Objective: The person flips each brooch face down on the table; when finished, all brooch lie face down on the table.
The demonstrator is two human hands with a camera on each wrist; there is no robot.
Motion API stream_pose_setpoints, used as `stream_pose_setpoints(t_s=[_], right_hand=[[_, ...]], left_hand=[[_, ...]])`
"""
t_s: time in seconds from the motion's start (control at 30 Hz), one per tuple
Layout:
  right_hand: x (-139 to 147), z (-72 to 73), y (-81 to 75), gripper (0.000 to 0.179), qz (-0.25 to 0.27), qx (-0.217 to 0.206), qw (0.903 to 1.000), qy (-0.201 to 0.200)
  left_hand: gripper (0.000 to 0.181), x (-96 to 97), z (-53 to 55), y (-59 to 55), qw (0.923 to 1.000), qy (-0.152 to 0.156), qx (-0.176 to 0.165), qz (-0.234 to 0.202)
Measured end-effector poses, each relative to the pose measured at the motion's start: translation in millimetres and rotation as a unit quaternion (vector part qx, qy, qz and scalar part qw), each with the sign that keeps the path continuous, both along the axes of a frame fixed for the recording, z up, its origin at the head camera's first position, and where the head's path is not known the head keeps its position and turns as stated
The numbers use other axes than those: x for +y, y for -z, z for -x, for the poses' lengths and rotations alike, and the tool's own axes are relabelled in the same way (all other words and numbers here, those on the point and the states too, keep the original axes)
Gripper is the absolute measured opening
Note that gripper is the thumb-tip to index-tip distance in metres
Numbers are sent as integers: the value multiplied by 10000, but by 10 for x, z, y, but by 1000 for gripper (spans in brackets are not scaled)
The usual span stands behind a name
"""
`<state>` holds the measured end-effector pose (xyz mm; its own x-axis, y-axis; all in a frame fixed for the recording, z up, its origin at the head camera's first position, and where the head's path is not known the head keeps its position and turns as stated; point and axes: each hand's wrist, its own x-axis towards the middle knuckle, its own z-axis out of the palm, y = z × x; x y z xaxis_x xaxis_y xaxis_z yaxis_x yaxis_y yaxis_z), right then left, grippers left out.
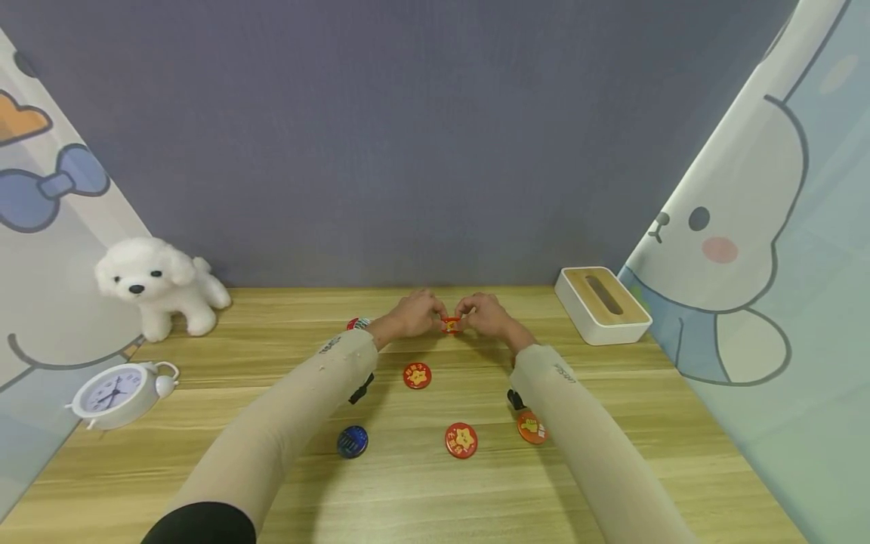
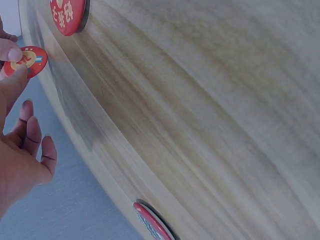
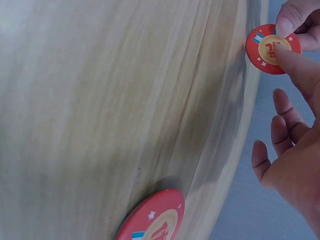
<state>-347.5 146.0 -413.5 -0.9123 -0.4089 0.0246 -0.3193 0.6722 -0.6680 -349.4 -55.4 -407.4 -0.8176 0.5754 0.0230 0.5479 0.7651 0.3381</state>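
A round red badge with a gold medal design is held up between both hands near the table's far edge. My left hand pinches its left side with thumb and finger, and my right hand pinches the right side. In the right wrist view, thumb and fingertip lie on the face of the badge, while the right hand's other fingers are loosely bent off it. Nearer than the hands lies a red star badge. A red, white and green badge is partly hidden by the left arm.
Closer in lie a blue badge, another red star badge and an orange thumbs-up badge. A second medal badge shows in the right wrist view. Around them stand a plush dog, an alarm clock and a tissue box.
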Motion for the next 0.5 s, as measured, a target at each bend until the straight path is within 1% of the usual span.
stream_pose_setpoints(t_s=[0.07,0.23,0.33,0.5], right_hand=[[0,-5,2,7,-42,97,9999,27],[-11,-31,6,8,-152,154,9993,296],[-15,-48,5,10,-223,164,9989,383],[-17,-71,-3,14,-341,212,9985,383]], left_hand=[[17,-5,-1,-9,10000,34,26,75],[18,-14,1,-10,9997,79,140,178],[19,-19,-2,2,9997,91,198,132],[16,-26,-24,5,9997,74,208,-49]])
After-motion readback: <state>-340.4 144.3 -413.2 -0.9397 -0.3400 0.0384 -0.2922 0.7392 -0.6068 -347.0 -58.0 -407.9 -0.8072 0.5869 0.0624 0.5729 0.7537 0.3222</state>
